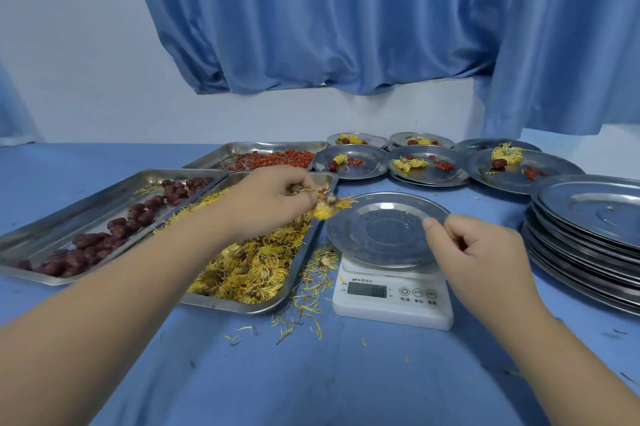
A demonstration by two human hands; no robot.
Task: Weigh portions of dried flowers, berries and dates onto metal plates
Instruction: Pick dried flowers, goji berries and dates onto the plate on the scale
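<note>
The left hand (273,200) is reaching across the tray of dried yellow flowers (242,308), its fingertips pinching a dried flower (329,210) and holding it above the tray's far corner, just beside the rim of the empty metal plate (384,235). That plate is sitting on a white kitchen scale (393,314), whose display is showing blurred digits, possibly zeros. The right hand (485,249) is hovering at the plate's right edge, fingers curled in and thumb raised near the rim; whether it is holding anything I cannot tell. A tray of dates (31,274) is lying left of the flower tray, and a tray of red berries (259,145) behind it. Filled plates (426,176) are standing at the back, a stack of empty plates (588,207) at the right, and loose petals (308,304) are lying on the blue table (311,384)
</note>
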